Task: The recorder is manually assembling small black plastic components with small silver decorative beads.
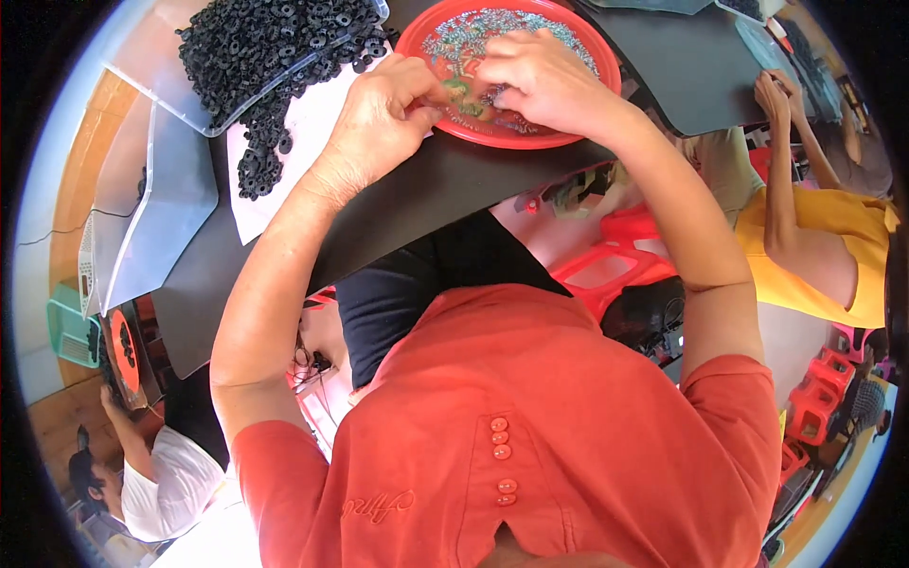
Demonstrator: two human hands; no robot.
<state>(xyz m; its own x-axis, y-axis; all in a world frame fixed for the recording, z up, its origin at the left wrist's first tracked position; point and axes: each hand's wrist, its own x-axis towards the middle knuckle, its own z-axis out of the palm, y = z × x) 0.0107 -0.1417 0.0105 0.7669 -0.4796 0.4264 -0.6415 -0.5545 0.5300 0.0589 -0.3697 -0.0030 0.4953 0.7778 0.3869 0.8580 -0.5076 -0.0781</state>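
A round red tray [492, 141] sits on the dark table in front of me, holding many small silvery metal pieces [483, 21] that look like little coils. My right hand [549, 83] reaches over the tray with its fingers curled down among the pieces; whatever is between them is hidden. By the tray's left rim, my left hand [386, 115] is closed in a pinch, and what it grips is too small to make out. Just left of that hand, small black ring-shaped plastic parts [260, 151] spill onto a white sheet [305, 123].
A clear plastic bin [213, 121] heaped with black parts lies tipped at the upper left, and another translucent bin [156, 218] stands left of it. The table [398, 204] ends close to my lap. A co-worker in yellow [824, 246] works at right, another in white [175, 483] at lower left.
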